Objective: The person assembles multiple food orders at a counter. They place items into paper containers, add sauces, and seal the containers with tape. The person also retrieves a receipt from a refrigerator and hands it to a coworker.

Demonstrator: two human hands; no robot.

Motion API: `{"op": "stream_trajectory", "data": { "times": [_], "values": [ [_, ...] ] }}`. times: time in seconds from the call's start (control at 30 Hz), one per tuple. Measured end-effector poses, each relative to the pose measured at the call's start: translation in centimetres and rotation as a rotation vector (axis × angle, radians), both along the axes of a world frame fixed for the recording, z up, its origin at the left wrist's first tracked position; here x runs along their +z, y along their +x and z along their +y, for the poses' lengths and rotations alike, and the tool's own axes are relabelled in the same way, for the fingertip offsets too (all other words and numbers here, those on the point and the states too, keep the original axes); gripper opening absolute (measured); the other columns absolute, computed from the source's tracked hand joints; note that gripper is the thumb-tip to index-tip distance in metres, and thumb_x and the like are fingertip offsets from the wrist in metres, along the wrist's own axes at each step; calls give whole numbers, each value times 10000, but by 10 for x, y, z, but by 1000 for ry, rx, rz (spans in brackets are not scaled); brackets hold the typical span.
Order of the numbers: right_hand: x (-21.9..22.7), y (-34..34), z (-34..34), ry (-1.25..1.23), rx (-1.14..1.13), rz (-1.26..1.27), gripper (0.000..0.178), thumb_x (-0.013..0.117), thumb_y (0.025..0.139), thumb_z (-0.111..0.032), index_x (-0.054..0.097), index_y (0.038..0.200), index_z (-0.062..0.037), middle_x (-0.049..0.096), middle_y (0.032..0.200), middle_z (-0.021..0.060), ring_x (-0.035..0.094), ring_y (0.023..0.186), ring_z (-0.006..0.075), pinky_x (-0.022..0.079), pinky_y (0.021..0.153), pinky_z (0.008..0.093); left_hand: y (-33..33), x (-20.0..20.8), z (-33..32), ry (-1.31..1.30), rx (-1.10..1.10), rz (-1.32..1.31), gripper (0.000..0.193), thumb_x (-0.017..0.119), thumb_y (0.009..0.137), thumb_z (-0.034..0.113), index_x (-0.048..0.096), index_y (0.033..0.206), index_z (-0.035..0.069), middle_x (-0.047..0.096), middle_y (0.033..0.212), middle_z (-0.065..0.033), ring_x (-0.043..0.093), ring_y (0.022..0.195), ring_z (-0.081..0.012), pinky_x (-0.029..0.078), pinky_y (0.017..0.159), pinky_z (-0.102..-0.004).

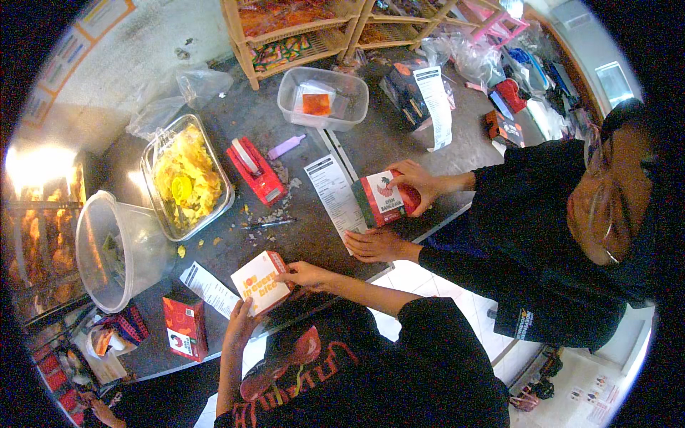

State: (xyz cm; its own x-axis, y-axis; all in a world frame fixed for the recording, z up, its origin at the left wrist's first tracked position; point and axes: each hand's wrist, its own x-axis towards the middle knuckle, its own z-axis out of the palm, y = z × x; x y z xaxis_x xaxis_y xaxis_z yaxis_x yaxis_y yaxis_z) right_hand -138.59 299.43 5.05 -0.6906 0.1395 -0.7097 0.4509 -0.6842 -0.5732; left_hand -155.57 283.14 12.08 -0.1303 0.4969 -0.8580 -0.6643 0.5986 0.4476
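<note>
A small white food box [258,284] with orange lettering and red sides is held near the table's front edge. My left hand [241,322] grips its near left corner. My right hand [305,275] closes on its right side, thumb on top. A printed receipt [208,287] lies just left of the box, its end close to the box's edge. Farther left stands a red box [184,329] with a white label.
At right, a co-worker's hands [410,187] hold a red box [387,200] over a long receipt [330,194]. A yellow-filled container [227,203], red tape dispenser [255,172], pen [268,224], clear tub [289,118] and bucket [89,278] stand around. Another person's hand [103,412] shows lower left.
</note>
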Motion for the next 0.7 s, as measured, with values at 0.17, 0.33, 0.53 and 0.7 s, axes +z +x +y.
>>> {"op": "stream_trajectory", "data": {
  "times": [0.17,0.33,0.53,0.7],
  "values": [
    [10,-5,-14,-146,-257,53,374,686,808,-297,585,998,9,626,853,54,604,731,132,522,637,280,10,-25,-7,191,381,-167,443,589,860,174,421,1218,-25,523,1209,-155,535,1098,-245,457,910,-343],
    [24,-12,-26,-204,-415,46,349,665,826,-289,592,1017,-7,637,903,44,615,782,125,522,678,274,11,-40,-3,299,551,-156,547,636,808,126,368,1255,-40,501,1230,-169,509,1132,-277,413,990,-383],
    [17,-17,-41,-218,-549,69,320,654,836,-269,599,1006,-3,638,906,45,615,790,124,509,689,256,12,-41,-5,270,593,-118,569,642,800,129,360,1264,-37,499,1231,-168,514,1122,-275,400,995,-377],
    [8,-18,-38,181,-444,-11,305,683,812,-279,613,940,-12,633,871,48,591,749,112,482,665,242,16,-35,-9,293,413,144,569,656,808,175,372,1253,-39,506,1212,-162,528,1096,-266,425,958,-367]
  ]
}}
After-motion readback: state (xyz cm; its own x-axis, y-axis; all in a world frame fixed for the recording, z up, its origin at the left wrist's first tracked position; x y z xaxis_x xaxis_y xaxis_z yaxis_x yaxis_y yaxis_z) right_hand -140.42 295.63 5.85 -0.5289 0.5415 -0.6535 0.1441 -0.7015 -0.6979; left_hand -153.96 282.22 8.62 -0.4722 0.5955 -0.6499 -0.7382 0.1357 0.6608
